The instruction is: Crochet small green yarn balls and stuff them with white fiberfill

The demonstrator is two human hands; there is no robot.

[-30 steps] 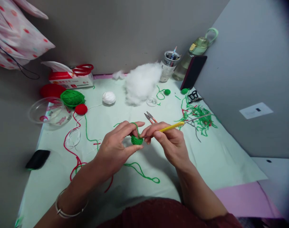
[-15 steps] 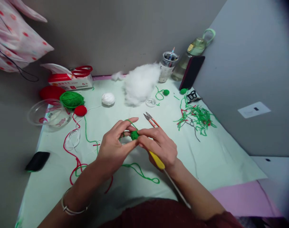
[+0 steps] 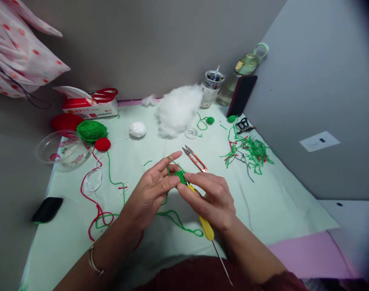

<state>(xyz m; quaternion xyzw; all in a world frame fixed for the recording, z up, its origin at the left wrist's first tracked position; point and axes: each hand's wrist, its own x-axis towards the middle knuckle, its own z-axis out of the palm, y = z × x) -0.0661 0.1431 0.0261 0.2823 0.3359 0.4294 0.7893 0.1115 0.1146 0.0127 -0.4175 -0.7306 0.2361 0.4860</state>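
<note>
Between my hands is a small green crochet piece (image 3: pixel 180 177). My left hand (image 3: pixel 152 190) pinches it from the left, with green yarn (image 3: pixel 168 169) looped over the raised index finger. In my right hand (image 3: pixel 213 198) is a crochet hook (image 3: pixel 206 228) with a yellow handle. The hook's near end meets the green piece, and a long metal shaft sticks out behind the handle toward my body. Just beyond my fingers lie orange-handled thread snips (image 3: pixel 195 158). Loose green yarn (image 3: pixel 181 220) trails on the cloth below my hands.
White stuffing (image 3: pixel 180 111) is heaped at the back, beside a pen cup (image 3: pixel 209 97), a bottle (image 3: pixel 233 83) and a phone (image 3: pixel 242 96). Yarn scraps (image 3: pixel 254 151) lie right. Yarn balls (image 3: pixel 92 130), a clear bowl (image 3: pixel 63 151) and a tissue box (image 3: pixel 92 107) stand left.
Both hands and the green piece have shifted slightly right and down. The right hand has turned the hook steeper, showing more of its handle. The snips are now fully uncovered.
</note>
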